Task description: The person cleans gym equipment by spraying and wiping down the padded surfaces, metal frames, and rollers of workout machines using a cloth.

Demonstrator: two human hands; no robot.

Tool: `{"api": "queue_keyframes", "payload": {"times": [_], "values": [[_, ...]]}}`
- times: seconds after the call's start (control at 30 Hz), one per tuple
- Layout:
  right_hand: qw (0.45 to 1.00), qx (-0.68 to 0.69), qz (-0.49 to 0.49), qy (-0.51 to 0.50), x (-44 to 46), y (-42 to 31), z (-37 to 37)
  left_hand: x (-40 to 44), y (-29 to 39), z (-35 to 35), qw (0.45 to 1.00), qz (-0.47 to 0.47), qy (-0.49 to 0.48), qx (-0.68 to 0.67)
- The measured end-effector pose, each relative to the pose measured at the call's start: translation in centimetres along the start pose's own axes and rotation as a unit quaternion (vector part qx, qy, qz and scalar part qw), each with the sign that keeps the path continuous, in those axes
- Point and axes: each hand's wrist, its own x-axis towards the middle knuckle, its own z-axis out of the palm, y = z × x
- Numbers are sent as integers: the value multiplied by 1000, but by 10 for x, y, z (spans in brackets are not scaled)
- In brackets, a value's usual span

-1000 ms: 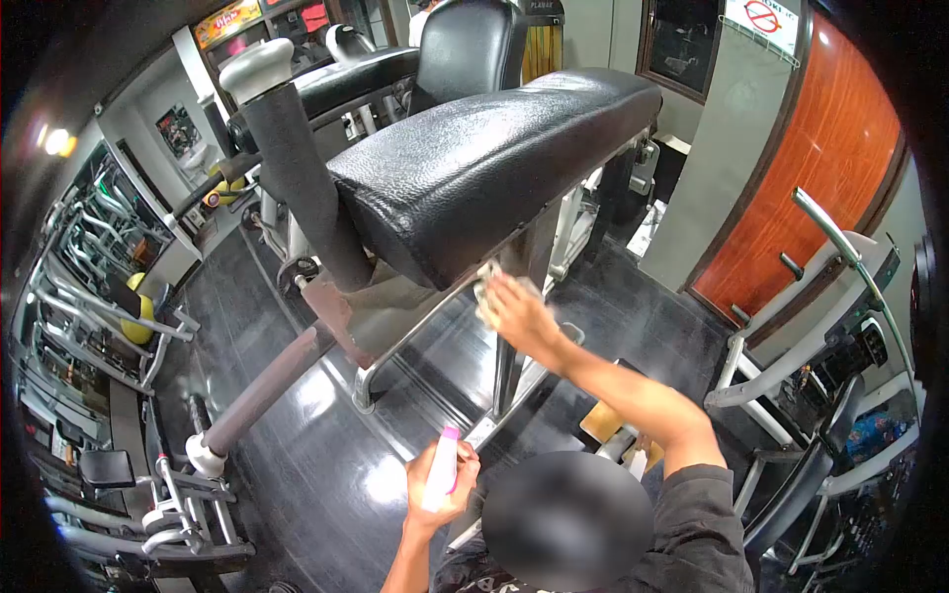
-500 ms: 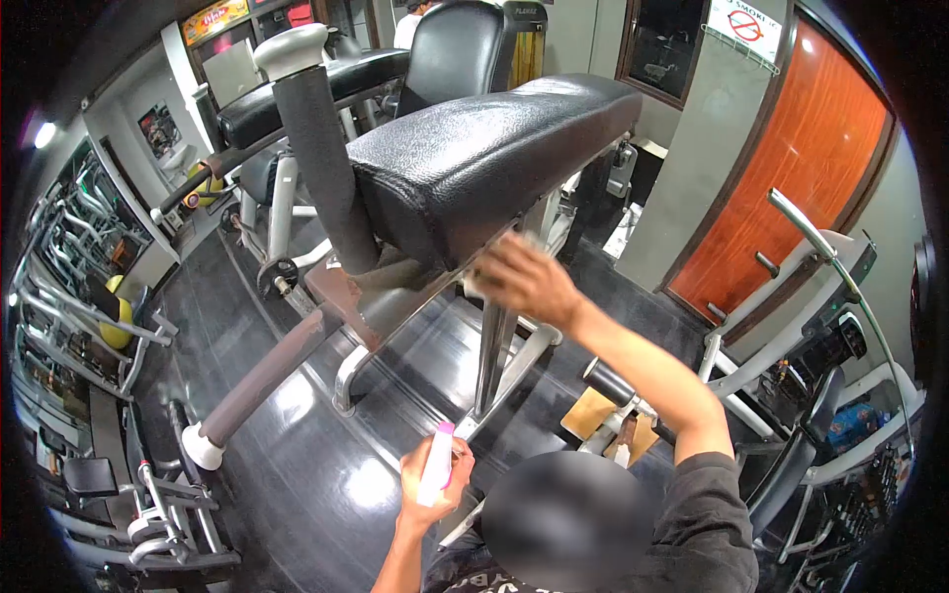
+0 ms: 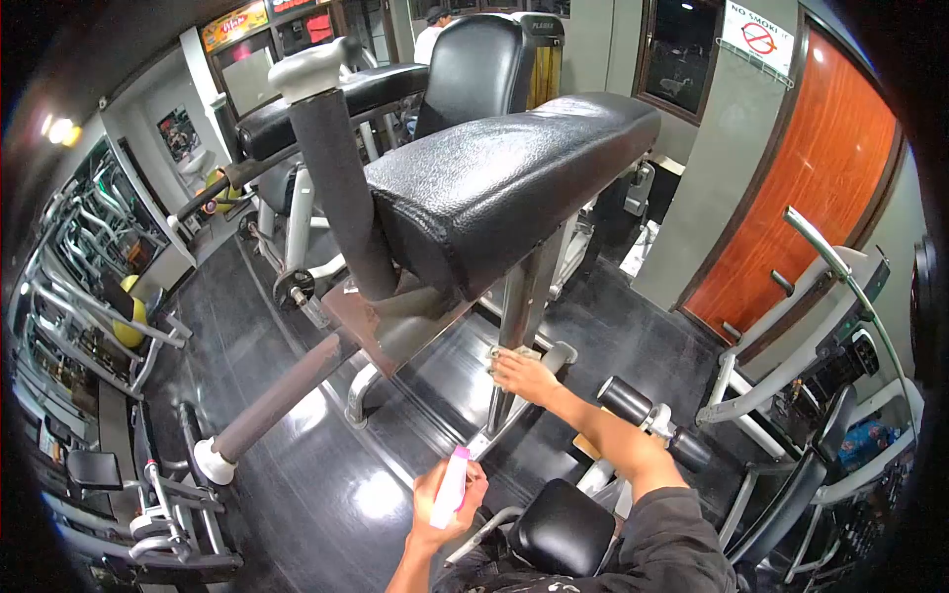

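One white bottle (image 3: 451, 489) — pink-topped; one pale cloth (image 3: 530, 353) — partly hidden

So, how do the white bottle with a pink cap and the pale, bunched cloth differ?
The bottle looks slim and stiff; the cloth looks soft. The bottle leans in the left hand; the cloth sits under the right hand, at the shiny metal post. Both are pale.

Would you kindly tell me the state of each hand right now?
Left hand: closed around a white bottle with a pink cap.
Right hand: holding a pale cloth against a shiny metal upright post.
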Motion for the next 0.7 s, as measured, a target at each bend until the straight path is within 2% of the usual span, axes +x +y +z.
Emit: {"api": "queue_keyframes", "payload": {"times": [0.03,0.1,0.17,0.27,0.33,0.43,0.5,0.57,0.6,0.63,0.67,0.7], "values": [[1000,3,-1,1,-5,-8,2,0,2,-2,1000,-5,-2,8],[988,144,32,54,-14,-15,3,1,6,-4,1000,-7,-8,18],[984,147,45,85,-21,-8,-15,3,12,0,999,-14,33,-14],[933,220,188,214,-21,17,-62,1,-2,1,998,-13,44,-42],[852,271,257,366,-7,44,-102,3,-12,5,996,3,52,-78],[745,212,345,531,17,86,-126,9,-5,9,993,11,3,-119],[715,228,376,544,53,98,-165,11,-3,12,994,14,1,-110],[757,269,382,457,76,88,-155,13,-4,15,995,20,0,-102],[745,234,386,491,88,77,-127,12,-7,15,995,15,8,-103],[766,181,402,467,87,64,-101,11,-9,15,994,11,14,-105],[773,150,390,477,84,50,-86,10,-10,14,995,12,10,-103],[768,151,417,462,80,32,-64,8,-11,13,995,11,15,-96]]}}
